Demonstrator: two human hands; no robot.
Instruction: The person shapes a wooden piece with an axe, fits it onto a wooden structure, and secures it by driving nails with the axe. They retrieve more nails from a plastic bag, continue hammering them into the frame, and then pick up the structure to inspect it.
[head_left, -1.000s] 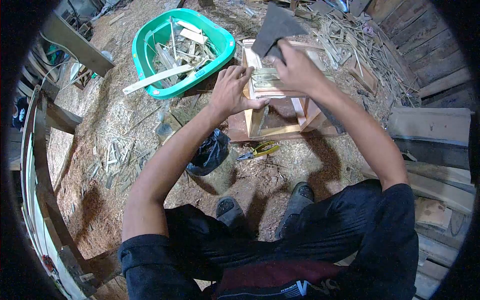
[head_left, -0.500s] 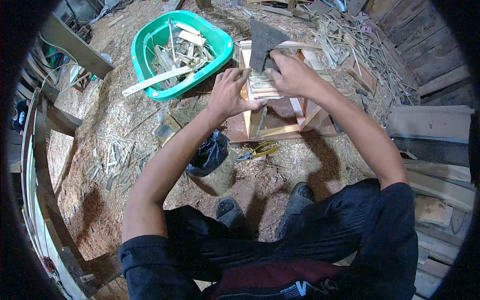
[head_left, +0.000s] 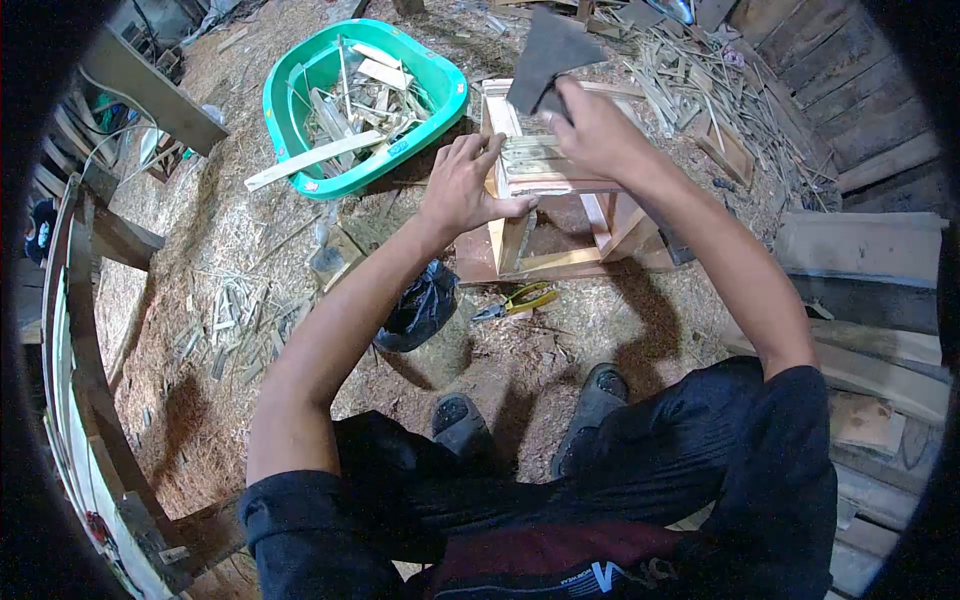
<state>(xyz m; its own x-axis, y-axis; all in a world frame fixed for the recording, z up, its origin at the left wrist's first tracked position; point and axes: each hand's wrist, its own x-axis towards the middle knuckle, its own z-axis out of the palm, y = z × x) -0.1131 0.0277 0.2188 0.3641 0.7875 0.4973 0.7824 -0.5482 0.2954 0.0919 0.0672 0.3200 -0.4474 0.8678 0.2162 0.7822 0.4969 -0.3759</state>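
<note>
My right hand [head_left: 603, 128] is closed around a hatchet [head_left: 552, 62] with a broad, dark, flared blade, raised over the far part of a small wooden frame [head_left: 550, 262]. Most of its handle is hidden by the hand and forearm. My left hand [head_left: 465, 185] grips the frame's left upper edge, thumb along the near side and fingers bent at the top. Pale slats [head_left: 535, 160] lie across the frame's top, between the two hands. The frame stands on a reddish-brown board on the ground.
Yellow-handled pliers [head_left: 515, 301] lie in front of the frame, beside a black plastic bag [head_left: 418, 310]. A green tub [head_left: 452, 100] of wood scraps stands at the far left. Offcuts pile up at the far right [head_left: 690, 85]; planks [head_left: 875, 360] are stacked nearer. Shavings cover the ground.
My right hand and the hatchet have moved up and to the right, uncovering more of the slats. My left hand stays almost in place on the frame.
</note>
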